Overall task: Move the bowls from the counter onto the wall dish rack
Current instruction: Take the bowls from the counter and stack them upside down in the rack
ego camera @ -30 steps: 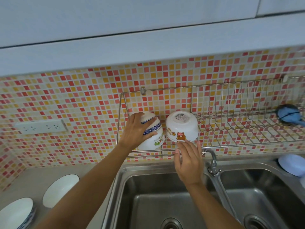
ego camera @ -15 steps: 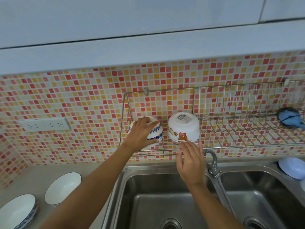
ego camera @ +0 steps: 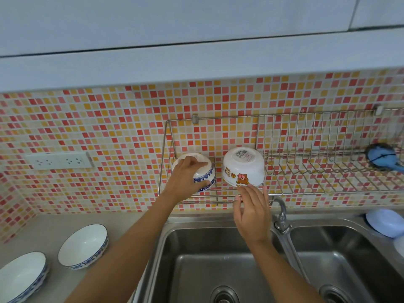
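Steel wall rack: our L hand clamps blue-rim bowl upside-down to drain; R hand spread, empty, just below bear bowl.

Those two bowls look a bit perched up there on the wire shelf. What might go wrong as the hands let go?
1. The bear-print bowl sits upside down and tilted toward the rack's front rail; with the right hand open just below it, it might slide off into the sink.
2. The left hand holds the blue-patterned bowl close beside it; a careless release could knock the two together.
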A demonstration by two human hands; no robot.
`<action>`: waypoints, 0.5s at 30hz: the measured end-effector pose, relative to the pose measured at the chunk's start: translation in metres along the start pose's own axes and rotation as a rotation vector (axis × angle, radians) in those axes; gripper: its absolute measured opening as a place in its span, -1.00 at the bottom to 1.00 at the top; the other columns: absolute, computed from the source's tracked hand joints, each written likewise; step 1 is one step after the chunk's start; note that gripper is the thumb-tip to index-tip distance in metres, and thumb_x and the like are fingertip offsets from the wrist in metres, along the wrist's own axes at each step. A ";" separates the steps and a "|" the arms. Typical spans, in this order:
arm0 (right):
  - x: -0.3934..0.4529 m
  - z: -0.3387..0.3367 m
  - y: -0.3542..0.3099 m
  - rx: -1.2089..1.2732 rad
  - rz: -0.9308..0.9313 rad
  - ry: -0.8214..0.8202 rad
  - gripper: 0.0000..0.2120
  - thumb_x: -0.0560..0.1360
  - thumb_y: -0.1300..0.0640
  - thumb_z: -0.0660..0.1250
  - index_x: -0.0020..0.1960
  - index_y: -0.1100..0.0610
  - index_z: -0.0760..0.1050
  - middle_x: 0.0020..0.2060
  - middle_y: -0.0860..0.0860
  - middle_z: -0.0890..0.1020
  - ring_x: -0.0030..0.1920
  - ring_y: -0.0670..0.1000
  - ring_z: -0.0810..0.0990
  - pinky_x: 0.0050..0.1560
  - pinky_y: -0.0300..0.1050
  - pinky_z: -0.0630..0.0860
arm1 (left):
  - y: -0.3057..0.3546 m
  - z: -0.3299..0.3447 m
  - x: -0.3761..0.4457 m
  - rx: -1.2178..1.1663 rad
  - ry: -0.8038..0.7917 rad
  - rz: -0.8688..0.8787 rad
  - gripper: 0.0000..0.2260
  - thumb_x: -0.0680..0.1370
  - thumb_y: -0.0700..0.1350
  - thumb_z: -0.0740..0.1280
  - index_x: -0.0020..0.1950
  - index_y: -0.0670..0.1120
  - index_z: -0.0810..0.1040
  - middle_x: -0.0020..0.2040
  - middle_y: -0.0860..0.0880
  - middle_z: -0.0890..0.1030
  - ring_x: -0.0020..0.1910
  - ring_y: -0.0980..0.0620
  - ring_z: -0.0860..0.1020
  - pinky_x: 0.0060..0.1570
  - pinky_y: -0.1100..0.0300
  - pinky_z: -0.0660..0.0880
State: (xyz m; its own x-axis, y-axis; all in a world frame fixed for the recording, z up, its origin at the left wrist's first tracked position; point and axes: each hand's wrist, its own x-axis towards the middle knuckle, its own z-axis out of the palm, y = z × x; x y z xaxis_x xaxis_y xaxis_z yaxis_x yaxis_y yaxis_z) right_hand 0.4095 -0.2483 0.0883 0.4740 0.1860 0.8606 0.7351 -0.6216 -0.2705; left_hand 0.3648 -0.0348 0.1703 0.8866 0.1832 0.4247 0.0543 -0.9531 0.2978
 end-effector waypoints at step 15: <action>0.048 -0.021 -0.021 -0.230 0.270 -0.550 -0.37 0.58 -0.13 0.05 0.55 0.13 0.03 0.56 0.13 0.09 0.49 0.18 0.19 0.38 0.17 0.22 | 0.012 0.023 -0.077 0.267 0.191 -0.189 -0.42 0.61 0.23 -0.16 0.53 -0.03 0.17 0.55 -0.09 0.18 0.54 -0.14 0.07 0.49 -0.03 -0.11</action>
State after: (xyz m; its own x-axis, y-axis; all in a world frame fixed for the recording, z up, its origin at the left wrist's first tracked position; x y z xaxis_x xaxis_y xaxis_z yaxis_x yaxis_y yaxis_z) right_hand 0.4070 -0.2424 0.1441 0.8513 0.3244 0.4125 0.4616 -0.8368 -0.2945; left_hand 0.3078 -0.0656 0.1209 0.7494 0.3796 0.5424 0.3489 -0.9227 0.1638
